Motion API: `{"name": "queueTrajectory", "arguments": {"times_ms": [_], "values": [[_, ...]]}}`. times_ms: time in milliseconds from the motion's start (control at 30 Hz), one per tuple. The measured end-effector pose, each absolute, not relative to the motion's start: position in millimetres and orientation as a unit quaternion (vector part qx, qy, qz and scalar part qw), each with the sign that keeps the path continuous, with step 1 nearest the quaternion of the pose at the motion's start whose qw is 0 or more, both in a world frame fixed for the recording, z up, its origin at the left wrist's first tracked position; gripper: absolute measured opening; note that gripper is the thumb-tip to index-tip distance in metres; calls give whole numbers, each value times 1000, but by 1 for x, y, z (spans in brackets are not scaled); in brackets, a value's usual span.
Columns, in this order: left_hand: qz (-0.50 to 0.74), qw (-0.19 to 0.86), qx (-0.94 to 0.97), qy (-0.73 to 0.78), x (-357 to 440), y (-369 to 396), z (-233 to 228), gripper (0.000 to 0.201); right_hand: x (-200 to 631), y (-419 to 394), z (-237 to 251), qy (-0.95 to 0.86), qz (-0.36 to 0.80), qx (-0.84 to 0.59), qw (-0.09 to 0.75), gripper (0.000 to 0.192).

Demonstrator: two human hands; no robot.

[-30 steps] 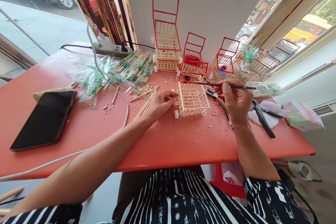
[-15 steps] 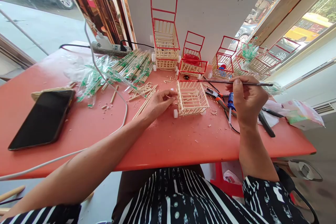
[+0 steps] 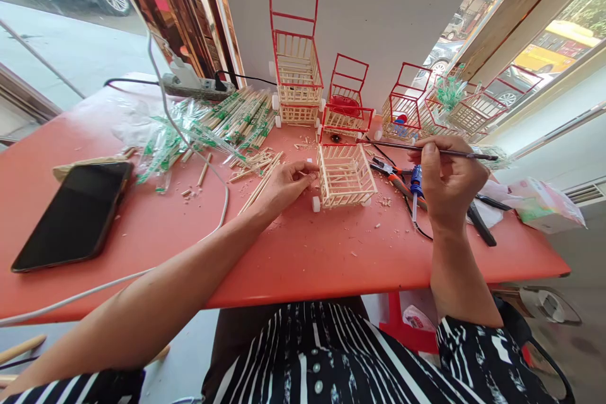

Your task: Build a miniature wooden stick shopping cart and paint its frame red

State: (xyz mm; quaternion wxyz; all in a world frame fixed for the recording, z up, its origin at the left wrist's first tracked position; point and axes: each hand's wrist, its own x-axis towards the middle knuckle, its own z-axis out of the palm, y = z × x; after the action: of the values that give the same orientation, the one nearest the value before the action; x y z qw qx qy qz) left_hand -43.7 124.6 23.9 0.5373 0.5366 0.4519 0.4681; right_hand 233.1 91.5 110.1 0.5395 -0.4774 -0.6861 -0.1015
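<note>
A small cart of pale wooden sticks (image 3: 347, 187) with white wheels stands on the table in front of me. Red paint covers its back edge and the handle frame. My left hand (image 3: 286, 184) grips the cart's left side between thumb and fingers; the fingertips are partly hidden. In my right hand (image 3: 447, 180) is a thin dark paintbrush (image 3: 392, 145), held almost level. Its tip touches or hovers at the cart's back right corner; I cannot tell which. A small dark round container (image 3: 336, 139) shows just behind the cart.
Finished-looking carts with red trim (image 3: 297, 69) line the back. Bagged chopsticks (image 3: 241, 115) and loose sticks lie left, near a phone (image 3: 76, 218) and white cable (image 3: 224, 202). Right are pliers (image 3: 398, 182), a blue-handled screwdriver (image 3: 416, 183) and a tissue pack (image 3: 544, 203).
The brush tip has shifted slightly left along the cart's back edge, and my right hand has moved a little. My left hand and the cart stay nearly still.
</note>
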Motion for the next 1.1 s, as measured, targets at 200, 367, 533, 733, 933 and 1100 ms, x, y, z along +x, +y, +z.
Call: {"name": "queueTrajectory", "arguments": {"times_ms": [200, 367, 533, 733, 933, 1100], "values": [[475, 526, 542, 452, -43, 126, 22, 36, 234, 92, 110, -712, -109, -460, 519, 22], [468, 524, 548, 454, -44, 127, 20, 40, 232, 90, 111, -710, -120, -448, 530, 22], [467, 527, 543, 458, -43, 127, 18, 42, 229, 87, 115, -716, -136, -453, 513, 20], [466, 526, 542, 460, -44, 127, 17, 40, 230, 85, 116, -716, -171, -460, 497, 19], [469, 523, 546, 455, -45, 126, 19, 37, 234, 87, 113, -723, -128, -464, 495, 17], [471, 524, 544, 455, -45, 125, 20, 37, 239, 89, 110, -709, -136, -462, 515, 17]]}}
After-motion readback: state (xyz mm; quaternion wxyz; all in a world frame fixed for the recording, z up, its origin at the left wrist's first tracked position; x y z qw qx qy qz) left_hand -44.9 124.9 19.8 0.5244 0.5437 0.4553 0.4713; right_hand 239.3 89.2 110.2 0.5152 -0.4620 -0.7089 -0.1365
